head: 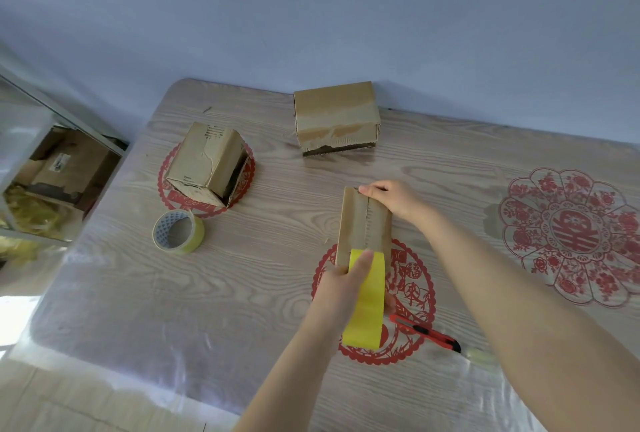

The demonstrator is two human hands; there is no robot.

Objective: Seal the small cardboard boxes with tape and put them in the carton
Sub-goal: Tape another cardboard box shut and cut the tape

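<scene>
A small cardboard box [365, 223] lies on the table in front of me, its closed flaps facing up with the seam running away from me. My right hand [391, 199] presses on its far end. My left hand [346, 279] grips a yellow tape roll [369, 296], its thumb pinning the tape's end on the box's near edge. Two more small boxes stand farther back: one tilted at the left [207, 163], one at the wall [336, 116]. A second tape roll [178, 231] lies at the left.
A red utility knife [426, 333] lies just right of the yellow roll. The wood-grain table [242, 293] has a clear plastic cover and red paper-cut patterns. Off its left edge, a carton [65, 168] sits low on the floor beside a metal frame.
</scene>
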